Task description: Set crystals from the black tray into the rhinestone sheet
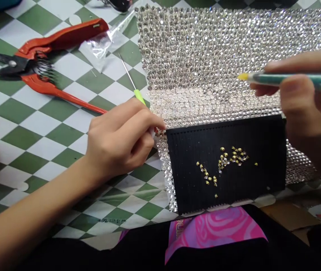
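A sheet of silvery rhinestone mesh [205, 45] spreads over the table, with a paler band of settings across it. On its near part lies a black ridged tray [233, 188] bearing several loose gold-backed rhinestones [224, 160]. My left hand [120, 137] has its fingers curled, thumb and forefinger pinched at the mesh's left edge beside the tray's corner. My right hand [304, 94] grips a teal pen-shaped picker [286, 79] with a yellow tip, held above the mesh. Whether the tip carries a stone is too small to tell.
Orange-handled snips [40, 64] lie at the upper left on a green-and-white checked tablecloth [70, 131]. A clear plastic bag [98, 47] and a thin needle tool with a lime handle [137, 94] are left of the mesh. The wearer's dark clothing borders the table's near edge.
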A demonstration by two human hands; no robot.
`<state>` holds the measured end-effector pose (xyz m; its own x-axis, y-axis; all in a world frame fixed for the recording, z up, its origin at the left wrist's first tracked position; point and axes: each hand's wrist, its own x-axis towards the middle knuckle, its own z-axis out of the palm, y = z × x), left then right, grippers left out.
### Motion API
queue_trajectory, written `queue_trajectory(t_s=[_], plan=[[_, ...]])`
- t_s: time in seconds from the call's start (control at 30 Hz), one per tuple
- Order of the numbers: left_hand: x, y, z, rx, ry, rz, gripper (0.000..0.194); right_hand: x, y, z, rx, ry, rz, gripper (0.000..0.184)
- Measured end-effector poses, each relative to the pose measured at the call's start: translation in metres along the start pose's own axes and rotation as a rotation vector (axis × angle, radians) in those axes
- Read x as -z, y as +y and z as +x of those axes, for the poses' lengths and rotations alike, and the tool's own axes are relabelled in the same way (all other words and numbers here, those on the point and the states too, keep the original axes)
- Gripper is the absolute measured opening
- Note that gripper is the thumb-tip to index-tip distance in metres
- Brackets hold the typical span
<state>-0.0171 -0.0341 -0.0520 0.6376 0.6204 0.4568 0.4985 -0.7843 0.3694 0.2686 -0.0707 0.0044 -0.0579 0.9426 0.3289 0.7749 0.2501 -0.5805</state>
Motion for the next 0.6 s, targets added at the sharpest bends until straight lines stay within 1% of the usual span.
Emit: queue_trajectory(t_s=[0.07,0.17,0.27,0.4,0.5,0.6], plan=[[0.0001,-0.0001,0.0000,-0.004,0.001,-0.005,0.029,-0.0064,0.0076,0.0049,0.099,-0.031,-0.053,0.025],[0.0000,-0.0001,0.0004,-0.009,0.007,-0.005,0.029,-0.0094,0.0104,0.0068,0.148,-0.077,-0.151,0.021],[-0.0002,0.0001,0.0008,-0.011,0.004,0.001,0.030,-0.0092,0.0107,0.0045,0.121,-0.079,-0.197,0.021],[-0.0001,0.0003,0.0009,-0.005,0.002,0.004,0.029,-0.0099,0.0132,0.0031,0.067,-0.118,-0.154,0.023],[0.0000,0.0004,0.0008,-0.008,0.002,0.000,0.029,-0.0113,0.0130,0.0052,0.094,-0.131,-0.135,0.020],[0.0001,0.0006,0.0009,-0.010,0.004,0.002,0.028,-0.0115,0.0102,0.0063,0.118,-0.113,-0.147,0.021]])
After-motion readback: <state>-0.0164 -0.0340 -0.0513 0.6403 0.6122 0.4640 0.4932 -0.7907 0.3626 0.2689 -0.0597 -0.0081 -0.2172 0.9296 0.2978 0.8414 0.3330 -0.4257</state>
